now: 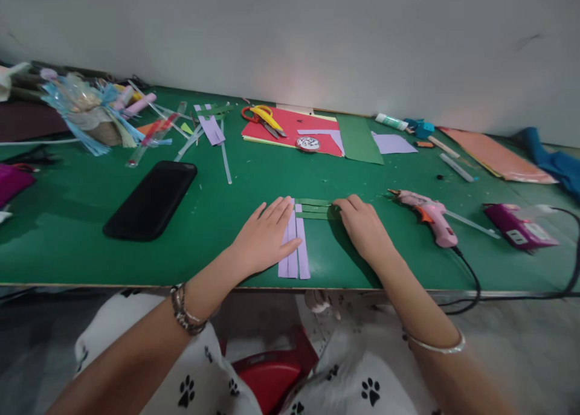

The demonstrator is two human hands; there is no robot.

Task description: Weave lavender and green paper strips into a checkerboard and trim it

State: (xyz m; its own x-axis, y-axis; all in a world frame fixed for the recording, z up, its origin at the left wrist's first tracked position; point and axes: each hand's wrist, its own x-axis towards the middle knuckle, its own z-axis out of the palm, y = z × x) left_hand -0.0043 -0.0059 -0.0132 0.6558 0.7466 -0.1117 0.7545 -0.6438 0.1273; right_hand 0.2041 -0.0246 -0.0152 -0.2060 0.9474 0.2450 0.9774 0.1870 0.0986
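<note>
My left hand (pixel 270 237) lies flat across upright purple paper strips (pixel 292 263), its fingers stretched out and the thumb apart. At the top of these, green paper strips (pixel 315 209) run sideways and cross over and under the purple ones. My right hand (pixel 364 226) has its fingers curled together at the right end of the green strips, gripping there; the fingertips are partly hidden. A pink glue gun (pixel 430 217) lies on its side to the right of that hand. To the left rests a black phone (pixel 151 200).
Yellow-handled scissors (pixel 265 118) and a round badge-like disc (pixel 308 144) lie on red paper (pixel 317 122). A small woven paper piece (pixel 211 128) is at back left, near craft scraps (pixel 95 110). A purple power box (pixel 519 226) with a cable sits right on the green table (pixel 235 215).
</note>
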